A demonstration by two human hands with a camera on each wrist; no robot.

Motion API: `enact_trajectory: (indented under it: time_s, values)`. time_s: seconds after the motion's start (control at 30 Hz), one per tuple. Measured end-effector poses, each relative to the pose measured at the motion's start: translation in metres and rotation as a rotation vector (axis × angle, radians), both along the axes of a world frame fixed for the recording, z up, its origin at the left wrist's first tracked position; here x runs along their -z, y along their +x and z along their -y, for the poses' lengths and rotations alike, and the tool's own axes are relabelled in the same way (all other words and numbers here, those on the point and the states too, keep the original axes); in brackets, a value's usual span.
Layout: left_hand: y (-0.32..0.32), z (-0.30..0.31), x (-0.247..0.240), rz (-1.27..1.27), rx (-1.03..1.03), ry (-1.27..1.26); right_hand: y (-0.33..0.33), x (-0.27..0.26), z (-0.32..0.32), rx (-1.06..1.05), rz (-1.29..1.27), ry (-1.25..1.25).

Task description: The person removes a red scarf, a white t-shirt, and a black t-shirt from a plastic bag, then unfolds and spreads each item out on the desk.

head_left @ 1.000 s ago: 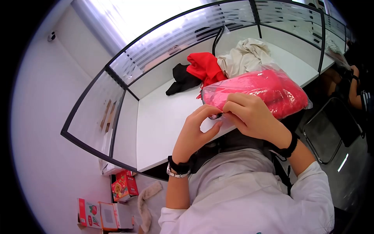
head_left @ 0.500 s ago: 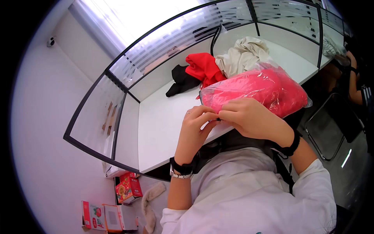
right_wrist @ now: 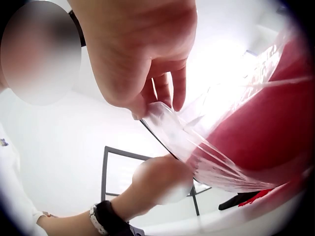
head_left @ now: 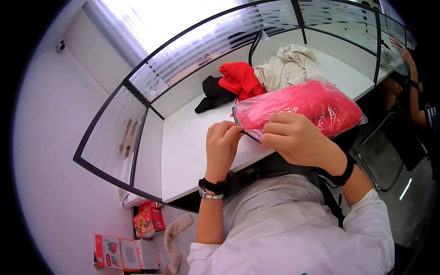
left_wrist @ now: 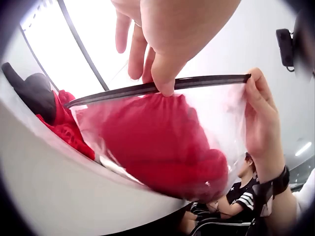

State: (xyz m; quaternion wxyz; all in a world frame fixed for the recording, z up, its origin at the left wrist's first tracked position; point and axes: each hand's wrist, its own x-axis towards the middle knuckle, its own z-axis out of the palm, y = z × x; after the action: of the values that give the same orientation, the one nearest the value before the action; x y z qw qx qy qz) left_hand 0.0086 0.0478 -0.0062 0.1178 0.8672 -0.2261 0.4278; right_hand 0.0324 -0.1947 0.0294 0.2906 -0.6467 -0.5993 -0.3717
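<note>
A clear plastic zip bag point(head_left: 337, 103) with bright pinkish-red fabric point(left_wrist: 142, 132) inside lies at the front of the desk, its opening toward me. A black zip strip point(left_wrist: 211, 81) runs along that opening. My left hand point(head_left: 221, 151) pinches the strip partway along between thumb and fingers, as the left wrist view shows. At the strip's near end, my right hand point(head_left: 295, 140) grips the corner of the bag. Between the two hands the strip is stretched fairly straight.
Behind the bag lie a black garment point(head_left: 214, 94), a red garment point(head_left: 240, 78) and a cream cloth point(head_left: 288, 66) on the white desk point(head_left: 183, 156). Framed partitions point(head_left: 153, 98) enclose it. Boxes point(head_left: 149, 220) stand on the floor at left; a chair point(head_left: 389, 156) and another person are at right.
My left hand came together with the right at the strip's end, then moved left along the strip, so the hands are now farther apart. The other person's hand has risen.
</note>
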Motion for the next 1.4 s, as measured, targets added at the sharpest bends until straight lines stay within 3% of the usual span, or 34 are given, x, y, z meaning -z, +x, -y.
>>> enact_trajectory:
  time_s: [0.27,0.4,0.6,0.8,0.87,0.97,1.0,1.07,1.13,1.17,1.2,1.27,1.4]
  values:
    - [0.005,-0.016,0.006,0.002,-0.16,0.056,-0.008,-0.003,0.0,-0.085,-0.005,0.023]
    - [0.0,-0.018,0.0,0.031,-0.189,0.058,-0.014,-0.007,0.005,-0.231,-0.149,0.07]
    - [-0.003,-0.049,-0.001,-0.011,-0.311,-0.018,-0.017,-0.018,0.018,-0.27,-0.229,0.436]
    - [-0.015,-0.05,-0.012,-0.098,-0.4,0.036,-0.019,-0.009,0.007,-0.31,-0.275,0.421]
    - [-0.021,-0.051,-0.013,-0.251,-0.414,0.051,-0.025,-0.004,-0.002,-0.326,-0.296,0.396]
    - [-0.032,-0.05,-0.008,-0.586,-0.353,-0.026,-0.038,0.013,-0.022,-0.428,-0.551,0.372]
    - [-0.034,-0.052,-0.006,-0.585,-0.353,-0.029,-0.045,0.019,-0.03,-0.43,-0.55,0.369]
    - [-0.035,-0.058,-0.002,-0.72,-0.201,-0.064,-0.056,0.03,-0.041,-0.471,-0.781,-0.043]
    - [-0.041,-0.049,-0.016,-0.808,-0.258,-0.046,-0.059,0.053,-0.049,-0.504,-0.598,-0.478]
    - [-0.041,-0.044,-0.017,-0.754,-0.257,-0.056,-0.054,0.065,-0.048,-0.572,-0.443,-0.747]
    - [-0.043,-0.041,-0.018,-0.708,-0.257,-0.063,-0.055,0.062,-0.045,-0.576,-0.444,-0.745]
    - [-0.031,-0.031,-0.009,-0.512,-0.026,-0.075,-0.052,0.05,-0.034,-0.639,-0.665,-1.079]
    - [-0.03,0.024,0.022,-0.503,-0.4,0.271,-0.027,0.0,-0.01,-0.498,-0.691,-0.704]
